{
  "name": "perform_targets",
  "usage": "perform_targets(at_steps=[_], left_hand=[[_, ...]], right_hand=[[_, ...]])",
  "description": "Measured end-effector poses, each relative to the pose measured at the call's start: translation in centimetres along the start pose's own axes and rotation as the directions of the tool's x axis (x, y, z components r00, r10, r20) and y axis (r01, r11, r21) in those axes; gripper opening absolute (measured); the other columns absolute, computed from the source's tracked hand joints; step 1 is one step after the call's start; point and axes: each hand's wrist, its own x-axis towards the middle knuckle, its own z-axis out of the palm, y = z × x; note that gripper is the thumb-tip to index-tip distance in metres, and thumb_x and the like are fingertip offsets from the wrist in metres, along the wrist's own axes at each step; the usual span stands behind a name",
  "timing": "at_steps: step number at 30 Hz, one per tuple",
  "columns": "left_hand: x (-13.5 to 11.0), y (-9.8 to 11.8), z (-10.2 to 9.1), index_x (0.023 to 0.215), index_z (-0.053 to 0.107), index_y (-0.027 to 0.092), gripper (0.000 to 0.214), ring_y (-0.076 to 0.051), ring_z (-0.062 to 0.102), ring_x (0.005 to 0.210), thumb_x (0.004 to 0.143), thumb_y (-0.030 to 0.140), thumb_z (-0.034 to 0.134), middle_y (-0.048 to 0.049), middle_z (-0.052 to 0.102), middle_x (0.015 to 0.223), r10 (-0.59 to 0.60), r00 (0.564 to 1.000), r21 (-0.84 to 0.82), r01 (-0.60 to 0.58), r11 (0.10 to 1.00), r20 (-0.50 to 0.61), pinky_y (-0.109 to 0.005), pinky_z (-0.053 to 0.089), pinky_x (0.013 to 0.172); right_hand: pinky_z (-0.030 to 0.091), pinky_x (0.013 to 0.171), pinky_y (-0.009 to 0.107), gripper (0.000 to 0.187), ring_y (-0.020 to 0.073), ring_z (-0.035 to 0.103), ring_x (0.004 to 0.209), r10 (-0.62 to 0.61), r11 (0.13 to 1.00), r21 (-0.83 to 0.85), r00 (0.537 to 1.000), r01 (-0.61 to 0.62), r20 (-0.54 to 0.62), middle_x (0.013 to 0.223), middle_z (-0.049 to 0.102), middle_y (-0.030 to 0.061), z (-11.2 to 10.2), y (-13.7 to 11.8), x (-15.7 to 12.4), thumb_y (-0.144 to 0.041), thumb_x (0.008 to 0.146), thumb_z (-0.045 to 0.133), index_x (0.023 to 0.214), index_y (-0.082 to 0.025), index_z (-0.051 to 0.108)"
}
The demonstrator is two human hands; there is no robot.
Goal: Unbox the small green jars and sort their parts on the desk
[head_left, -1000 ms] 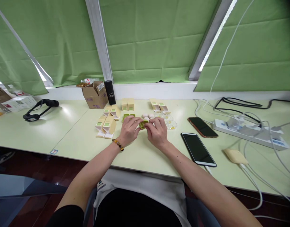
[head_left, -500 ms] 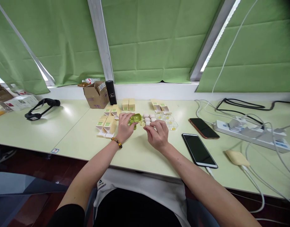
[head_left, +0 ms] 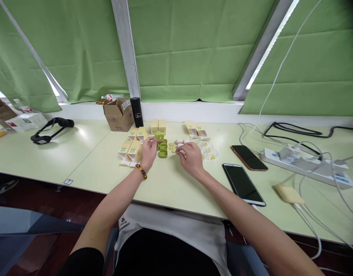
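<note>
Here, at one o'clock of the left hand (head_left: 149, 155), its fingers pinch a green case (head_left: 160, 136); right hand (head_left: 191, 158), grip unclear.

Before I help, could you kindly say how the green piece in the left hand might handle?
The green piece is probably light, as the left hand holds it by the fingertips; likely fairly stiff, since no sag shows; perhaps slightly slippery, given its smooth-looking surface.
</note>
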Motion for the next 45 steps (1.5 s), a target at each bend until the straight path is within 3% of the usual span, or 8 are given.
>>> perform_targets(at_steps=[6,17,22,27,33,40,42,45], left_hand=[[0.3,0.3,-0.5,0.089,0.060,0.021,0.037,-0.018,0.069,0.070,0.096,0.057,0.063,-0.0095,0.079,0.081,-0.162,0.986,-0.187,0.168,0.968,0.045,-0.028,0.040,0.057],[0.5,0.2,-0.5,0.088,0.056,0.020,0.036,-0.020,0.075,0.080,0.096,0.055,0.061,-0.0105,0.080,0.089,-0.177,0.984,-0.171,0.168,0.971,-0.035,-0.026,0.037,0.056],[0.5,-0.1,-0.5,0.088,0.055,0.021,0.033,-0.020,0.074,0.080,0.097,0.052,0.062,-0.0076,0.077,0.084,-0.135,0.989,-0.119,0.127,0.985,-0.068,-0.026,0.042,0.062],[0.5,-0.2,-1.0,0.090,0.059,0.021,0.028,-0.020,0.073,0.083,0.099,0.048,0.060,-0.0060,0.075,0.087,0.045,0.997,0.114,-0.037,0.993,-0.069,-0.031,0.051,0.076],[1.7,0.7,-3.1,0.085,0.073,0.023,0.020,-0.031,0.062,0.100,0.088,0.042,0.077,-0.0086,0.072,0.084,0.342,0.932,0.638,-0.335,0.693,0.117,-0.046,0.048,0.095],[3.4,0.8,-6.0,0.067,0.073,0.021,0.036,-0.033,0.049,0.104,0.093,0.046,0.075,-0.0105,0.067,0.067,0.491,0.759,0.600,-0.645,0.473,0.428,-0.060,0.032,0.107],[3.0,1.0,-6.6,0.066,0.074,0.021,0.038,-0.034,0.047,0.109,0.094,0.047,0.074,-0.0117,0.071,0.074,0.444,0.758,0.607,-0.651,0.457,0.478,-0.060,0.032,0.106],[1.8,1.6,-6.9,0.070,0.078,0.024,0.029,-0.036,0.046,0.117,0.093,0.040,0.074,-0.0115,0.077,0.094,0.243,0.828,0.736,-0.560,0.380,0.505,-0.059,0.032,0.103]], right_hand=[[0.040,0.089,0.043,0.017,0.0294,0.060,0.106,0.057,0.991,-0.129,0.974,-0.029,0.218,0.090,0.079,0.0080,0.9,-0.2,1.5,-0.013,0.092,0.063,0.086,-0.022,0.075],[0.036,0.092,0.045,0.020,0.0309,0.048,0.113,0.046,0.962,-0.273,0.968,0.023,0.247,0.110,0.074,0.0135,4.7,0.5,2.3,-0.015,0.093,0.063,0.090,-0.020,0.082],[0.034,0.094,0.047,0.022,0.0314,0.046,0.111,0.051,0.947,-0.319,0.969,0.029,0.242,0.107,0.072,0.0153,5.6,0.6,2.2,-0.015,0.092,0.061,0.091,-0.018,0.083],[0.033,0.093,0.047,0.022,0.0315,0.046,0.110,0.060,0.949,-0.316,0.976,0.009,0.208,0.105,0.072,0.0154,5.7,0.3,2.0,-0.013,0.090,0.061,0.089,-0.019,0.082],[0.038,0.092,0.045,0.021,0.0307,0.052,0.114,0.062,0.951,-0.308,0.976,0.006,0.208,0.110,0.073,0.0136,2.6,-0.2,1.9,-0.016,0.095,0.061,0.094,-0.020,0.082],[0.039,0.066,0.033,0.021,0.0217,0.066,0.091,0.109,0.983,-0.179,0.922,-0.044,0.372,0.108,0.074,0.0070,0.6,-2.0,-1.3,-0.019,0.098,0.060,0.112,-0.023,0.076],[0.041,0.068,0.032,0.025,0.0205,0.067,0.091,0.054,0.992,-0.126,0.909,-0.002,0.413,0.109,0.074,0.0063,1.0,-2.7,-2.2,-0.022,0.100,0.058,0.121,-0.024,0.073],[0.043,0.074,0.031,0.028,0.0208,0.066,0.096,-0.036,0.992,-0.090,0.883,0.088,0.468,0.114,0.071,0.0076,1.3,-3.4,-2.6,-0.023,0.103,0.056,0.128,-0.024,0.069]])
